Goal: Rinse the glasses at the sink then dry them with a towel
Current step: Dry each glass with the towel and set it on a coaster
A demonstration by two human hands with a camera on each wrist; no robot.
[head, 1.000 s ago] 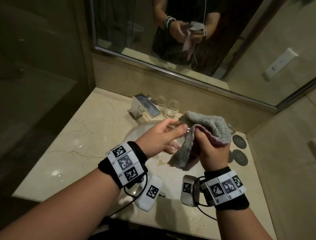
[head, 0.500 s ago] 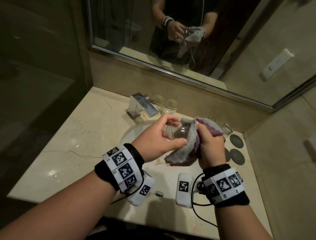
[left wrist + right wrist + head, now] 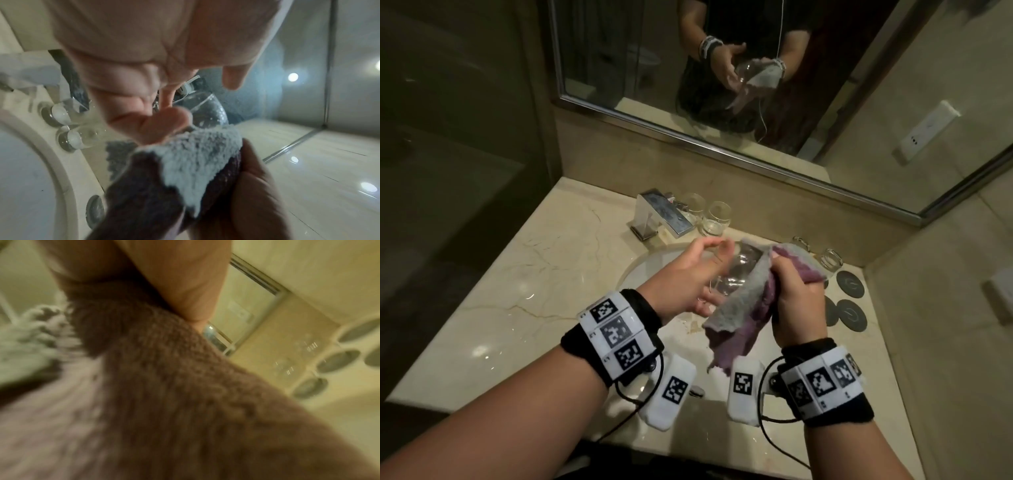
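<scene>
Above the sink (image 3: 650, 270), at the middle of the head view, the left hand (image 3: 688, 277) cradled a clear glass (image 3: 736, 274) that lay tilted on its side, with the lower fingers (image 3: 705, 308) curled under the glass and the upper ones spread loosely at 12 o'clock of it. The left wrist view showed a fingertip resting on the glass (image 3: 207, 112) near its rim and the thumb lifted clear of it. The right hand (image 3: 796, 301), at 3 o'clock of the glass, clenched a grey and purple towel (image 3: 743, 308) bunched in its fingers, and the grey side of the towel was pressed against the glass. The loose end of the towel hung down toward 6 o'clock, over the front edge of the sink. In the right wrist view the towel (image 3: 174, 394) filled most of the picture and was blurred. On the marble table (image 3: 524, 274), at 12 o'clock of the sink, stood a chrome faucet (image 3: 661, 216), and just beside it, at its 3 o'clock, 2 clear glasses (image 3: 714, 219) stood upright. At 2 o'clock of the hands 2 more glasses (image 3: 830, 262) stood near the wall, with dark round coasters (image 3: 851, 284) just beside them at 5 o'clock. A mirror (image 3: 808, 102) above the table reflected the hands, the glass and the towel.
</scene>
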